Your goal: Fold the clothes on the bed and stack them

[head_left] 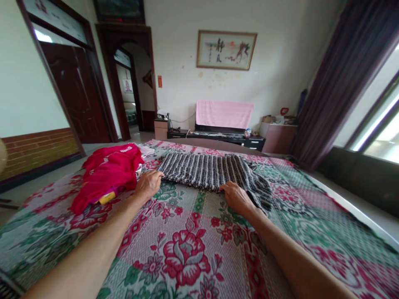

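A black and white striped knit garment (199, 168) lies spread across the flowered cloth (187, 249) in front of me. My left hand (149, 183) pinches its near left corner, fingers closed on the edge. Farther right along the same near edge, my right hand (235, 195) has its fingers closed on the knit. The garment's right part bends toward me beyond my right wrist, partly rumpled. Just left of my left hand sits a crumpled heap of red clothing (112, 170), with a small yellow patch (107, 197) at its lower side.
Past the far edge of the cloth stands a low black cabinet (215, 139) bearing something draped with a pink cloth (224, 114). A dark curtain (336, 83) hangs by the window at right. Doorways, one with a dark red door (75, 91), are at left.
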Tool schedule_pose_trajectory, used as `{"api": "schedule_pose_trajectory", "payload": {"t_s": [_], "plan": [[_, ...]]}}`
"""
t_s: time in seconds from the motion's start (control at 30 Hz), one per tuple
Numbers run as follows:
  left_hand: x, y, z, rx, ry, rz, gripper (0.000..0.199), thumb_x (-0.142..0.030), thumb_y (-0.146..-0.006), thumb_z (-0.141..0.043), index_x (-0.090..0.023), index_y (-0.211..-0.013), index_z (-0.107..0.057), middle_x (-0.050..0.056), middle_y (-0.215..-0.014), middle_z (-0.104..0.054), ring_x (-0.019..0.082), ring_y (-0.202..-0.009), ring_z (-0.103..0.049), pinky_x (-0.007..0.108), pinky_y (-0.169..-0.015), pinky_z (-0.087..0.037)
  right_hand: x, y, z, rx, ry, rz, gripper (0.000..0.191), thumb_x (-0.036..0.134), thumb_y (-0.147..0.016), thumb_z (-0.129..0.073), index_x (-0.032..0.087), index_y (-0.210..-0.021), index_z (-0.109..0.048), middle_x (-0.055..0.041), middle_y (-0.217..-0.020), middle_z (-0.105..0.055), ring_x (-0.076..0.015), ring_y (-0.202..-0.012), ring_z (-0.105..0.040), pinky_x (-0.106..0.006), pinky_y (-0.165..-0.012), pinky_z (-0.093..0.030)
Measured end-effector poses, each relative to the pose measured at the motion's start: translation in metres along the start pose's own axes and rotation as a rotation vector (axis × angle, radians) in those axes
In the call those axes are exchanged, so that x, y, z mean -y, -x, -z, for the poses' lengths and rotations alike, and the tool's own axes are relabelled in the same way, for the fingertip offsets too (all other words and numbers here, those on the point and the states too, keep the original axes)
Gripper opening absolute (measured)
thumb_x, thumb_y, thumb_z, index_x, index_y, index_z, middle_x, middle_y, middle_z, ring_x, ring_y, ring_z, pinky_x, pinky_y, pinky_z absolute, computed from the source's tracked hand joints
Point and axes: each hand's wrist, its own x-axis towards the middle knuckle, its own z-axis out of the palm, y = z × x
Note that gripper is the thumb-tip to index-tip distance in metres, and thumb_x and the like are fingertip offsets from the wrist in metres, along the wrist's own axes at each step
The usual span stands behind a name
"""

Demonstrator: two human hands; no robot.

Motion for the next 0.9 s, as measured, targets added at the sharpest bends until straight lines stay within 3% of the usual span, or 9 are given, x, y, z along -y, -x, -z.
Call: {"api": "schedule_pose_trajectory", "payload": {"t_s": [0.1,0.3,0.57,0.67,0.77,0.83,0.9], "plan": [[-0.004,-0.001,0.008,0.076,-0.069,-0.037,0.035,-0.019,-0.08,-0.041,-0.022,-0.098,-0.071,0.007,-0.087,-0.07,0.021,-0.087,-0.063,0.032,-0.086,-0.046,0.0,0.0,0.007,0.04,0.031,0.006,0.037,0.01,-0.082,-0.04,0.021,-0.101,-0.069,-0.0076,-0.095,-0.063,-0.0174,-0.091,-0.06,-0.024,-0.08,-0.042],[-0.016,-0.002,0.035,0.37,-0.172,-0.015,0.036,-0.016,-0.076,-0.042,-0.025,-0.091,-0.074,0.004,-0.092,-0.073,0.02,-0.087,-0.066,0.03,-0.079,-0.047,-0.004,0.0,0.024,0.12,0.005,0.083,0.038,0.009,-0.078,-0.042,0.022,-0.098,-0.072,-0.0047,-0.098,-0.069,-0.0167,-0.094,-0.062,-0.025,-0.086,-0.041],[-0.024,-0.008,0.059,0.582,-0.19,-0.001,0.031,-0.015,-0.069,-0.049,-0.029,-0.077,-0.076,0.002,-0.085,-0.074,0.02,-0.085,-0.066,0.028,-0.074,-0.047,0.003,0.005,0.051,0.365,-0.124,0.185,0.04,0.004,-0.067,-0.047,0.024,-0.087,-0.075,-0.0013,-0.089,-0.074,-0.0167,-0.086,-0.065,-0.027,-0.084,-0.044],[-0.024,-0.013,0.068,0.673,-0.181,0.03,0.028,-0.016,-0.067,-0.052,-0.029,-0.075,-0.075,0.0,-0.083,-0.074,0.019,-0.081,-0.067,0.027,-0.073,-0.047,0.011,0.004,0.057,0.392,-0.193,0.214,0.029,0.01,-0.069,-0.053,0.023,-0.084,-0.075,-0.0017,-0.086,-0.073,-0.0156,-0.08,-0.065,-0.026,-0.077,-0.046],[-0.031,-0.023,0.07,0.559,-0.177,0.05,0.03,-0.024,-0.075,-0.049,-0.03,-0.091,-0.074,0.001,-0.096,-0.073,0.021,-0.091,-0.066,0.03,-0.078,-0.048,0.032,0.001,0.051,0.151,-0.281,0.245,0.021,0.018,-0.078,-0.052,0.02,-0.087,-0.071,-0.0048,-0.092,-0.071,-0.0162,-0.084,-0.064,-0.028,-0.08,-0.047],[-0.04,-0.03,0.062,0.434,-0.144,0.022,0.035,-0.029,-0.082,-0.043,-0.027,-0.105,-0.07,0.004,-0.109,-0.07,0.022,-0.101,-0.062,0.032,-0.086,-0.047,0.05,0.001,0.039,-0.005,-0.38,0.316,0.027,0.019,-0.083,-0.049,0.018,-0.103,-0.067,-0.0073,-0.109,-0.068,-0.0172,-0.1,-0.061,-0.032,-0.09,-0.045],[-0.05,-0.037,0.044,0.363,-0.085,-0.05,0.039,-0.031,-0.088,-0.037,-0.023,-0.116,-0.064,0.006,-0.12,-0.064,0.021,-0.108,-0.059,0.031,-0.093,-0.044,0.067,0.005,0.025,-0.015,-0.434,0.439,0.036,0.022,-0.084,-0.051,0.017,-0.119,-0.059,-0.0096,-0.128,-0.059,-0.0192,-0.117,-0.053,-0.035,-0.099,-0.04]]}}
